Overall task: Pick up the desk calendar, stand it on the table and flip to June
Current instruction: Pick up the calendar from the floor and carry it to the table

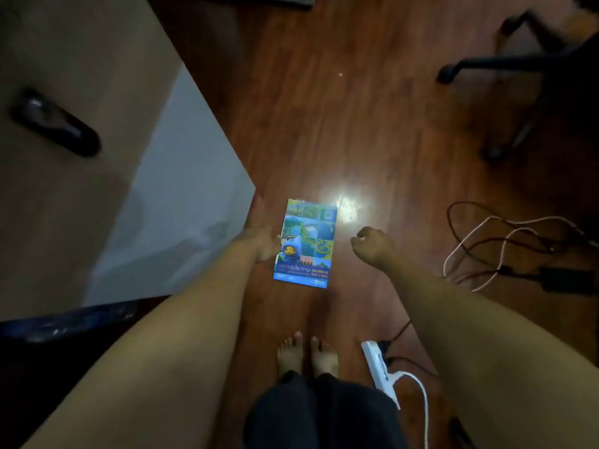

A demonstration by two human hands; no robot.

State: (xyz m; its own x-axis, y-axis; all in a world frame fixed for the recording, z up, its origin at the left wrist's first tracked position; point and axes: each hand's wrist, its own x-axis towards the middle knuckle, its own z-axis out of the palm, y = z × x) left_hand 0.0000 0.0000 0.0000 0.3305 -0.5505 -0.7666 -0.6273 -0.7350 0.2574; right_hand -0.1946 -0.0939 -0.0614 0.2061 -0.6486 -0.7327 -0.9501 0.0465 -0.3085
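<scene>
The calendar lay flat on the floor beside the desk. The left hand reached at its edge, blurred, grip unclear; the right hand hung loosely curled, empty, just beside it.

The desk calendar lies flat on the wooden floor, its blue and green cover facing up, beside a bright glare spot. The left hand reaches down at its left edge, blurred, so contact cannot be told. The right hand hovers just right of it, fingers loosely curled, holding nothing. The table fills the upper left, with a dark object on it. Bare feet, a white power strip, tangled cables and a chair base show around.
</scene>
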